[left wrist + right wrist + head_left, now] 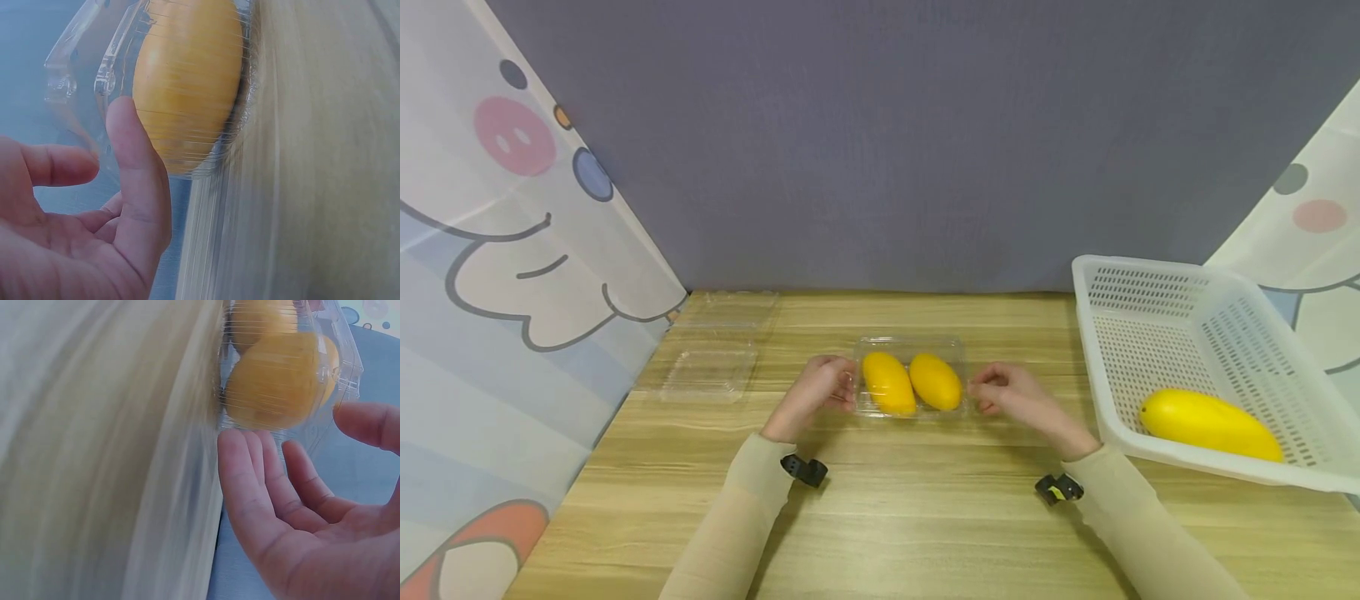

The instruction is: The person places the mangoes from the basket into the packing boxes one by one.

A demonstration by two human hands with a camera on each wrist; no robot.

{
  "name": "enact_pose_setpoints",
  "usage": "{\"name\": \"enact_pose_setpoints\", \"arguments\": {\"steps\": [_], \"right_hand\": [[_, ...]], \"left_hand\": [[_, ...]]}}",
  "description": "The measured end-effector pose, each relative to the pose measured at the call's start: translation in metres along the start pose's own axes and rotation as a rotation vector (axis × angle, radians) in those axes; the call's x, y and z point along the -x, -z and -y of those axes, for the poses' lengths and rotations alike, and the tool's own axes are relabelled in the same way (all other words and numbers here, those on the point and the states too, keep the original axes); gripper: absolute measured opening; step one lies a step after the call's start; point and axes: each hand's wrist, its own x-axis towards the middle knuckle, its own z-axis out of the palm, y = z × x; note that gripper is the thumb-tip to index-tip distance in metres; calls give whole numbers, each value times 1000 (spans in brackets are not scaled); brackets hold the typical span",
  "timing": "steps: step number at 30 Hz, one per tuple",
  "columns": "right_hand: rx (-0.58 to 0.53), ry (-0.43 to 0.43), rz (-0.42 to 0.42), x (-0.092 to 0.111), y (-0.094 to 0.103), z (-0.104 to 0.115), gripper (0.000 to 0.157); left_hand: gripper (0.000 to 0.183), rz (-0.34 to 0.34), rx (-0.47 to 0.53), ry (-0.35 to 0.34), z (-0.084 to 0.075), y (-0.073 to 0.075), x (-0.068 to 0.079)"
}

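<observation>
A clear plastic clamshell box (871,340) with two yellow mangoes, a left mango (888,383) and a right mango (936,382), lies on the wooden table. At its left end is my left hand (820,393), one fingertip against the box edge and the thumb near the lid rim, as the left wrist view shows. There, the two plastic rims stand slightly apart. My right hand (1018,400) is at the opposite end; in the right wrist view its extended fingers (240,481) reach the box's end, with the thumb by the rim. Exact contact is hard to tell.
A white perforated basket (1097,400) stands on the right, holding a long yellow fruit (1210,425). At the back left lies a clear plastic container (709,372), with more clear plastic (737,307) behind it. A grey partition (880,167) closes off the back.
</observation>
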Motion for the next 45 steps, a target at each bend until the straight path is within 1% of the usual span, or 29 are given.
{"name": "enact_pose_setpoints", "arguments": {"steps": [4, 12, 20, 23, 26, 28, 31, 36, 45], "right_hand": [[-17, 7, 14, -1, -1, -4, 31], [-70, 36, 76, -3, -1, -9, 25], [-99, 27, 116, -1, -1, -9, 25], [-94, 28, 148, 0, 0, -8, 24], [-100, 24, 197, 2, 0, -8, 24], [-116, 17, 227, 3, -1, -8, 24], [-160, -14, 261, 3, -3, -8, 27], [-201, -59, 269, 2, -6, -10, 27], [-208, -58, 267, 1, -7, -13, 24]], "left_hand": [[28, 1, -7, 1, 1, 0, -1], [27, 1, -20, 8, 2, 1, -1], [28, 9, -40, 12, 3, 2, -2], [28, 10, -46, 6, 2, 1, -2], [27, 13, -46, 0, 1, 1, -1], [26, 11, -46, 0, 1, 1, 0], [25, 6, -49, 4, 2, 1, 0], [24, 3, -57, 6, 4, 1, 0], [24, -4, -50, 8, 2, 0, 1]]}}
